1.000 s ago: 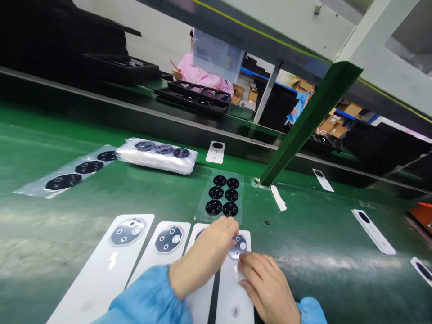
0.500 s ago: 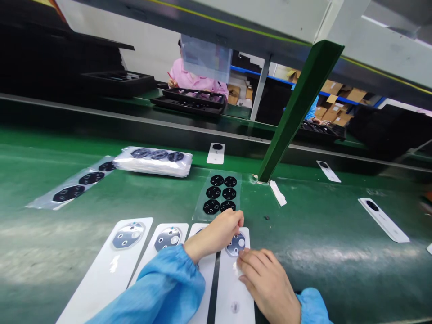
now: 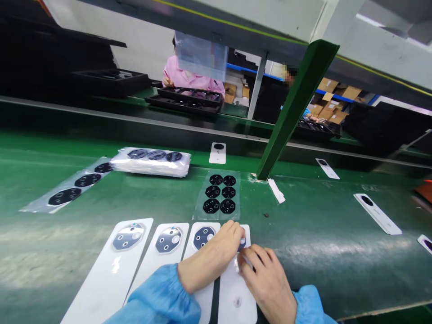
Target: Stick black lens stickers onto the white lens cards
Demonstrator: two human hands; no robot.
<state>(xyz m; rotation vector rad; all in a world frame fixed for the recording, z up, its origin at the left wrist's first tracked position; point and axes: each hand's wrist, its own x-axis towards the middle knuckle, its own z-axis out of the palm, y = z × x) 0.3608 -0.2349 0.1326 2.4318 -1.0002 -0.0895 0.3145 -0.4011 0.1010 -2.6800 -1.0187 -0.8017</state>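
Four white phone back covers lie side by side, each with a silvery octagonal camera plate at its top. My left hand [image 3: 219, 254], closed with fingers pinched, is over the camera plate of the rightmost phone back cover [image 3: 234, 301]; whatever is in its fingertips is hidden. My right hand [image 3: 268, 279] has bent fingers pressed together on that cover's right edge, just below the plate. Left of them are the other covers, such as the phone back cover [image 3: 104, 270] at the far left. Just beyond lies a clear sheet of black octagonal stickers [image 3: 220, 193].
A bagged stack of sticker sheets [image 3: 151, 168] and a loose sticker strip [image 3: 77, 186] lie at left. A green post [image 3: 297, 108] rises from the bench near a paper scrap [image 3: 276, 191]. More white covers [image 3: 378, 216] lie right. A person in pink [image 3: 192, 74] sits across.
My left hand has moved slightly nearer along the rightmost cover, baring the third cover's plate and the sticker sheet's lower row. My right hand's fingers are a bit more bent at the same place.
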